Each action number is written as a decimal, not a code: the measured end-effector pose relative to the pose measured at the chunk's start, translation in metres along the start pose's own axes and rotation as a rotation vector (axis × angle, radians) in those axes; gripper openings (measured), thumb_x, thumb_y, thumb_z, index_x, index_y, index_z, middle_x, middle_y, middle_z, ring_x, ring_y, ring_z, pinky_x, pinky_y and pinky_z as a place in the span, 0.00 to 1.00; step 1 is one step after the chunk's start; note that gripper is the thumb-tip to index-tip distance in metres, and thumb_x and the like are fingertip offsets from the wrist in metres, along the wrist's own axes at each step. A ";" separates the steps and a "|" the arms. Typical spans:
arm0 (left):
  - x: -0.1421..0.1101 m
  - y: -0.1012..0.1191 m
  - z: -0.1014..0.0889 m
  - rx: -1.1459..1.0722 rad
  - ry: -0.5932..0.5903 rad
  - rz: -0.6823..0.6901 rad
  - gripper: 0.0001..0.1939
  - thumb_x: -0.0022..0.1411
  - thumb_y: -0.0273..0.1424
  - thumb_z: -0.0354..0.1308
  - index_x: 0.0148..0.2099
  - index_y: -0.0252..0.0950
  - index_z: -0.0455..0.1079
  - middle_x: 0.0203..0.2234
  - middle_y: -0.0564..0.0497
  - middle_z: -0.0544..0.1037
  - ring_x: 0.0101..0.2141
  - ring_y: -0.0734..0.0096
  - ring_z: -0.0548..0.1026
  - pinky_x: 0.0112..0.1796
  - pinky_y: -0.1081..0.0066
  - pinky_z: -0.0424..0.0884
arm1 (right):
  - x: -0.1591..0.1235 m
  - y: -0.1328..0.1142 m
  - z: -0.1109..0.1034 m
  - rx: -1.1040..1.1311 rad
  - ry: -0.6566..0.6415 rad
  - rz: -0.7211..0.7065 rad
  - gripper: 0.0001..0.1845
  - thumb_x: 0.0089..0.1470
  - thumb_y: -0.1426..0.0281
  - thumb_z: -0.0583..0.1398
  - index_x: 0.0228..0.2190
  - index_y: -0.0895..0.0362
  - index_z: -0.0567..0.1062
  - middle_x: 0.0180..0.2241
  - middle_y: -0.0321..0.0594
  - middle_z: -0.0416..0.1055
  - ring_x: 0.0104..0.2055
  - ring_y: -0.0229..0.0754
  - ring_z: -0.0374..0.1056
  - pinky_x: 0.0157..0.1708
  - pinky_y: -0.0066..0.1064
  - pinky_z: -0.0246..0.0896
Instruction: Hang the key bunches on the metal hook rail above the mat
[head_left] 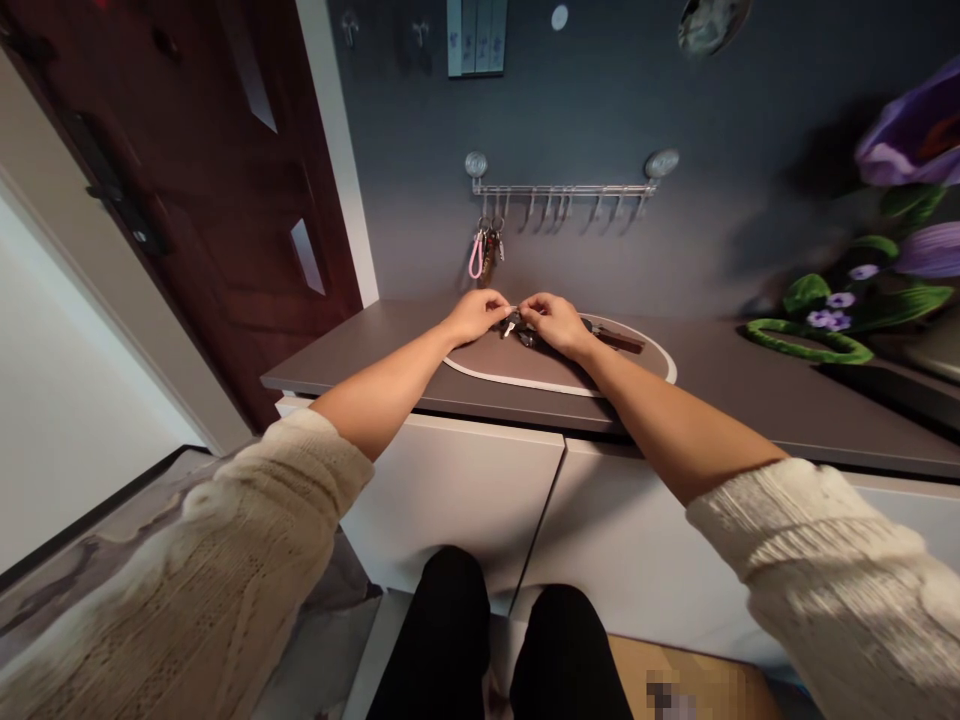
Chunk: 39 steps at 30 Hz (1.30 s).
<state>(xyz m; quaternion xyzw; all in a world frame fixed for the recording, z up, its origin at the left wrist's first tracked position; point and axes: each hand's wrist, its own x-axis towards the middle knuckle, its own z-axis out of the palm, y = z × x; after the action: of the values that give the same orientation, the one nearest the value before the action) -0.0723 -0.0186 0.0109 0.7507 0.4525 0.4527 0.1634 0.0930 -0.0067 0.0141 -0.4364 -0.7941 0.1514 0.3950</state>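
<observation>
Both hands meet over the grey countertop, fingertips almost touching. My left hand (478,316) is closed in a pinch, and my right hand (553,320) pinches from the other side. Between them hangs a bunch of keys (510,326), with a silver key pointing down and a dark fob (528,339) below the right fingers. The ring at the fingertips is too small to make out clearly. Under the hands lies an oval outlined in white (525,382). A brown strap-like item (621,342) rests inside it, right of my right hand.
A hook rail (570,190) is fixed to the wall behind, with keys and a pink loop (476,256) hanging at its left end. Green and purple fabric flowers (832,310) stand at the right. A dark red door (187,150) is on the left. White cabinet doors (457,490) sit below the counter.
</observation>
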 end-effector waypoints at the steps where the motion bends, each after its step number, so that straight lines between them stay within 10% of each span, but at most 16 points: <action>1: 0.000 0.001 0.000 -0.038 0.007 -0.013 0.07 0.54 0.29 0.54 0.31 0.30 0.69 0.23 0.52 0.72 0.25 0.78 0.67 0.31 0.75 0.63 | 0.000 0.000 0.000 0.035 0.000 -0.007 0.11 0.48 0.68 0.55 0.33 0.60 0.73 0.31 0.39 0.72 0.30 0.35 0.63 0.37 0.29 0.58; 39: 0.002 0.000 0.001 -0.388 0.065 -0.103 0.12 0.49 0.36 0.59 0.34 0.33 0.70 0.26 0.52 0.72 0.26 0.79 0.65 0.28 0.75 0.62 | 0.001 -0.001 0.003 0.544 -0.042 0.063 0.13 0.44 0.61 0.62 0.26 0.58 0.68 0.17 0.30 0.60 0.18 0.29 0.53 0.17 0.23 0.48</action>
<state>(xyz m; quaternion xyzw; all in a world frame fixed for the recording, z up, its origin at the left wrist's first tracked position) -0.0712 -0.0165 0.0118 0.6660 0.3994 0.5467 0.3131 0.0896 -0.0063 0.0134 -0.3355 -0.7183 0.3804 0.4762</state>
